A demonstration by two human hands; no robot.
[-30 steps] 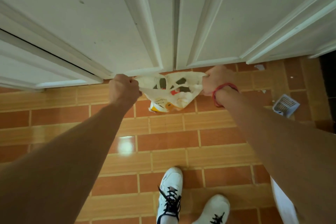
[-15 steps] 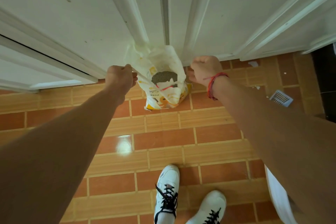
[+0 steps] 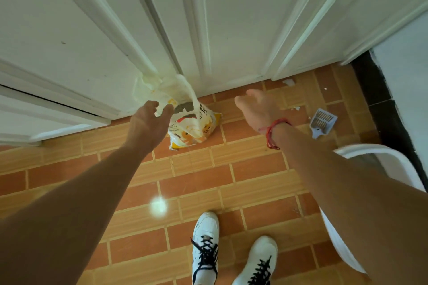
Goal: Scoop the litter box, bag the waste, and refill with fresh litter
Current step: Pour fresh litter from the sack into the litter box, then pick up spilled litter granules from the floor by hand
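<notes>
Left hand (image 3: 150, 122) at litter bag (image 3: 196, 129) rim, fingers (image 3: 152, 105) half-curled (can't tell if gripping). Right hand (image 3: 257, 109) fingers released, apart from bag.

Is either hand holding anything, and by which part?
Right hand holds nothing. Left hand touches the litter bag at its top edge; grip cannot be told.

White panelled doors (image 3: 231, 18) fill the upper half of the frame, their raised mouldings slanting down to the floor (image 3: 254, 169). The floor is glossy tile laid like brick in orange and red-brown with pale grout, and a bright spot of reflected light (image 3: 158, 207) sits at lower centre. At the right edge a black strip (image 3: 375, 90) borders a white wall (image 3: 407, 65). Small white scraps (image 3: 288, 81) lie at the doors' foot.
</notes>
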